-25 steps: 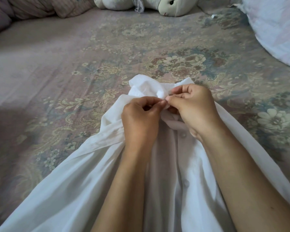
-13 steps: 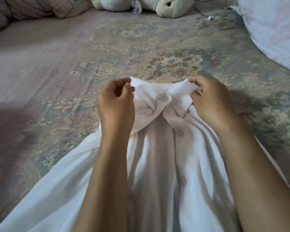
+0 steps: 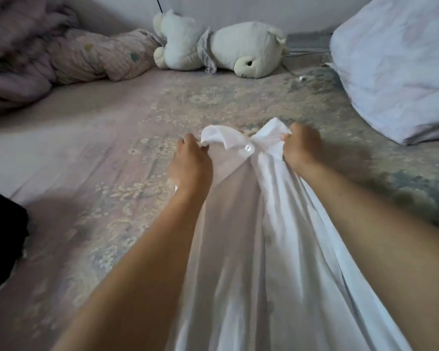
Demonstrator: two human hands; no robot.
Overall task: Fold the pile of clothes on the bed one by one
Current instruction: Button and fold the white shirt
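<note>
A white button-up shirt [image 3: 259,236] stretches from the lower edge of the head view up to its collar in the middle. My left hand [image 3: 192,162] grips the left side of the collar. My right hand [image 3: 302,145] grips the right side of the collar. The top button sits fastened between the two hands. Both forearms reach out over the shirt, which hangs taut above the floral bed sheet [image 3: 112,173].
A white plush toy [image 3: 228,49] lies at the back of the bed. A bunched pink quilt [image 3: 48,59] fills the far left, a pale pillow [image 3: 401,64] the far right. A dark garment [image 3: 3,236] lies at the left edge.
My hands have moved apart from the collar's middle to its two sides and lifted the shirt forward. The view has tilted up, showing more of the bed's far end.
</note>
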